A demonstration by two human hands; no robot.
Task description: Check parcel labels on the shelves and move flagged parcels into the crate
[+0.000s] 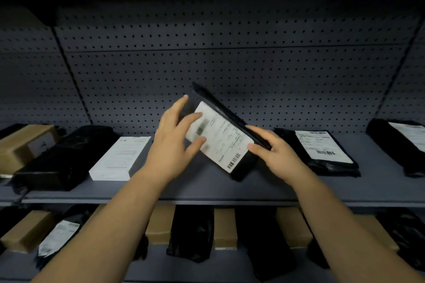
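A black parcel [241, 167] with a white barcode label [220, 139] is tilted up above the grey shelf [207, 188], label facing me. My right hand [273, 156] grips its lower right edge, thumb on the label's corner. My left hand [174, 142] is at the parcel's left edge, fingers spread and fairly straight, fingertips touching the label and the edge. The image is a little blurred there. No crate is in view.
On the same shelf lie a cardboard box [20, 142], a black bag [62, 158], a white box [119, 158] and two black labelled bags [322, 151] [400, 145]. A pegboard back wall [230, 57] rises behind. The lower shelf holds several cardboard boxes and black bags.
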